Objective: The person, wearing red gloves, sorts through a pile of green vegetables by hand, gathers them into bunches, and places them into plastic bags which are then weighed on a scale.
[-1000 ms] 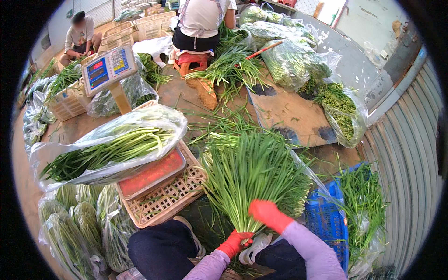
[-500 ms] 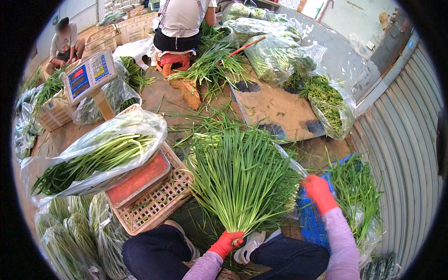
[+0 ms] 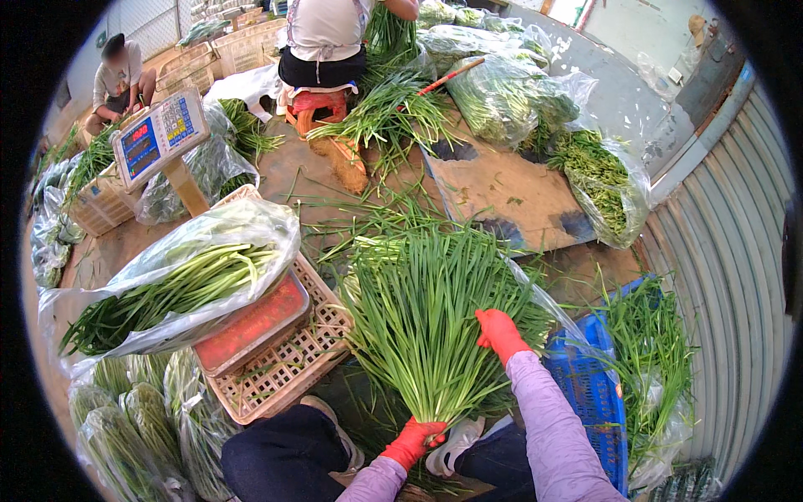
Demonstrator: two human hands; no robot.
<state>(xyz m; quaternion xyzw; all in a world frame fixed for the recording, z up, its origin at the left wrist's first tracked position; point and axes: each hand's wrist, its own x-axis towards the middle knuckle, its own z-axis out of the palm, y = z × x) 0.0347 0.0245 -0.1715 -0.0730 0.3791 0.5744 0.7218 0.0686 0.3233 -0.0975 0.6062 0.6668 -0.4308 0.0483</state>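
Observation:
My left hand (image 3: 413, 443), in a red glove, is closed around the stem ends of a large bunch of garlic chives (image 3: 427, 309). The green leaves fan out away from me, above more loose chives on the floor. At the right side of the fan is my right hand (image 3: 502, 335), also in a red glove. Its fingers are pinched together among the leaves, and the exact blades between them are hard to make out. Beyond the left edge of the bunch, a clear plastic bag of chives (image 3: 192, 280) lies on the red-topped scale (image 3: 255, 326).
The scale rests on a beige crate (image 3: 322, 368), its display (image 3: 161, 138) on a post behind. Right of me are a blue basket (image 3: 606, 410) and loose chives (image 3: 648, 351). Bagged greens (image 3: 142, 418) stand at left. Ahead sits a person (image 3: 326, 42); another crouches far left.
My right hand has moved left from beside the blue basket onto the chive leaves. My left hand keeps its grip on the stems. The person ahead has raised a bunch of greens.

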